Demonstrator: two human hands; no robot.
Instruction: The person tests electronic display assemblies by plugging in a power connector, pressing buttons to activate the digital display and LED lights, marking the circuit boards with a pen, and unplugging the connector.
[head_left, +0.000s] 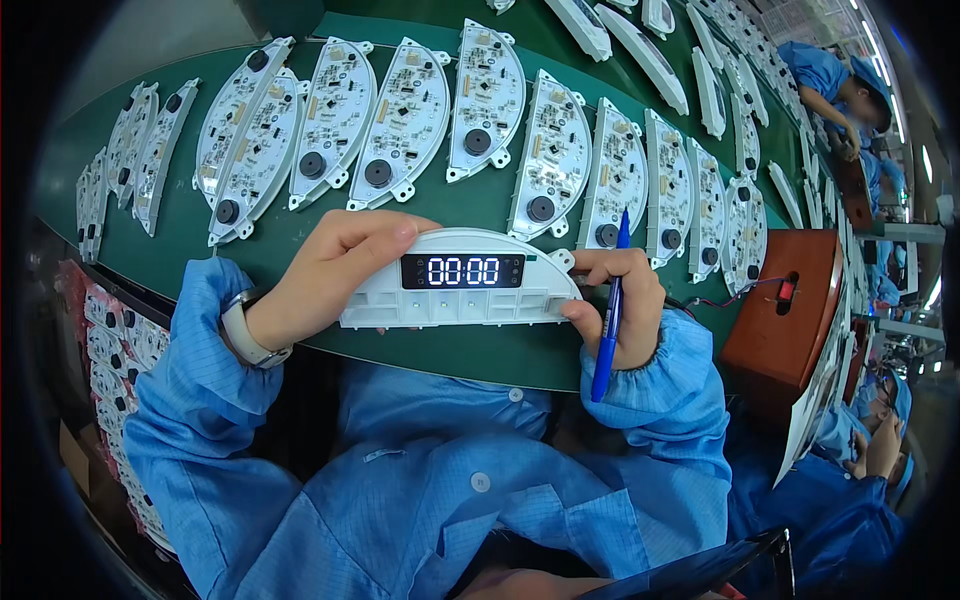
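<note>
Held level between my two hands is a white half-moon display module (463,272), its black window lit with white digits. My left hand (345,262) grips its left end, with the thumb lying along the curved top edge. At the opposite end, my right hand (632,308) pinches the module's right corner between thumb and fingers. A blue marker pen (608,335) is also in that hand, standing nearly upright in front of the fingers. The undersides of the fingers behind the module are hidden.
Several half-moon circuit boards (405,125) with black round buzzers stand in a row on the green table (450,355). A red-brown box (785,310) with a switch and wires sits at the right. More boards (115,365) lie at lower left. Co-workers (820,80) sit at far right.
</note>
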